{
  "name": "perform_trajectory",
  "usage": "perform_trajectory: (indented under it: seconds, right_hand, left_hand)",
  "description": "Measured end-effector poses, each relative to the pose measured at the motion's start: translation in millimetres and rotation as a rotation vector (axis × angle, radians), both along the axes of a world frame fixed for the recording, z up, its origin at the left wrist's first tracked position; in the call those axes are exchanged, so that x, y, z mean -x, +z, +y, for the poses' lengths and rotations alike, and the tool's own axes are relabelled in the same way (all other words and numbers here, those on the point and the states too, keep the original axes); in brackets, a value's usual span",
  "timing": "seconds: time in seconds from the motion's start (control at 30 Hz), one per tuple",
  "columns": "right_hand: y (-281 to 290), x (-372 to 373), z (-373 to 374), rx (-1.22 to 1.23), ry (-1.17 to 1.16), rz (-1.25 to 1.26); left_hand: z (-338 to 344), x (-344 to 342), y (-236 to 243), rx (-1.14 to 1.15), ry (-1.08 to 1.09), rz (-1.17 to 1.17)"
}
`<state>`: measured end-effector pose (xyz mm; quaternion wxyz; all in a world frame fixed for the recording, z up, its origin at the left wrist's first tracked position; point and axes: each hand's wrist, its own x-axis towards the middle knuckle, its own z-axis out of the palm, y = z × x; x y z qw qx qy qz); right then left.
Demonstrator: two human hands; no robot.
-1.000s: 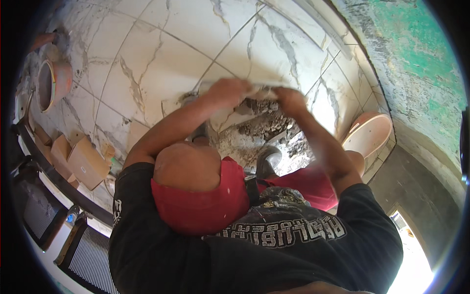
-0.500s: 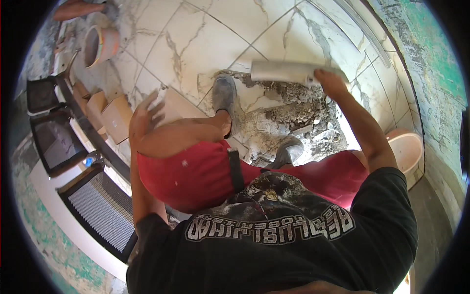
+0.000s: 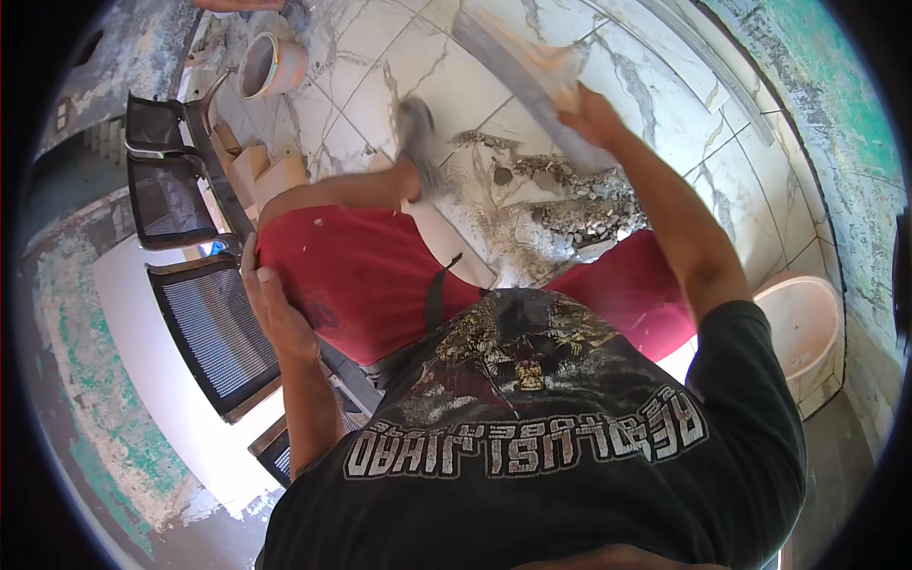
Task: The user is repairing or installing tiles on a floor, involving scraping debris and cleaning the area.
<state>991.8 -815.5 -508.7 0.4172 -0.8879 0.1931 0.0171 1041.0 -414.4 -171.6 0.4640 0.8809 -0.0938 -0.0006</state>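
Observation:
My right hand (image 3: 591, 119) is closed on a long, pale grey strip (image 3: 508, 81), blurred, maybe a piece of tile, tilted over the floor. My left hand (image 3: 275, 304) lies against the left leg of my red shorts (image 3: 332, 275), fingers extended and holding nothing. Below the strip is a broken patch of rubble (image 3: 579, 214) in the marble-look tile floor (image 3: 370, 100), with a dark round hole (image 3: 503, 176) in it. My grey shoe (image 3: 416, 142) stands at its left side, blurred.
A row of black mesh chairs (image 3: 204, 332) and cardboard pieces (image 3: 249, 171) line the left. A pink bucket (image 3: 271, 66) stands at upper left, near another person's limb (image 3: 237, 5). A pale oval basin (image 3: 798, 328) is at right, by a peeling green wall (image 3: 831, 95).
Both hands were together over the rubble; my left hand has drawn back to my thigh. My right hand has lifted the strip, which has swung from crosswise to slanting up-left.

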Motion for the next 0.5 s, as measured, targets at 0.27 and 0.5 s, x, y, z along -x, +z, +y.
perform_trajectory:
  seconds: [0.27, 0.5]
  right_hand:
    - [-35, -5, 216, -0.456, -0.197, 0.152]
    - [-76, 16, 294, -0.466, -0.084, 0.331]
  left_hand:
    - [-59, -51, -60, -0.375, -0.057, -0.044]
    - [-104, -66, -64, -0.36, 0.021, 0.021]
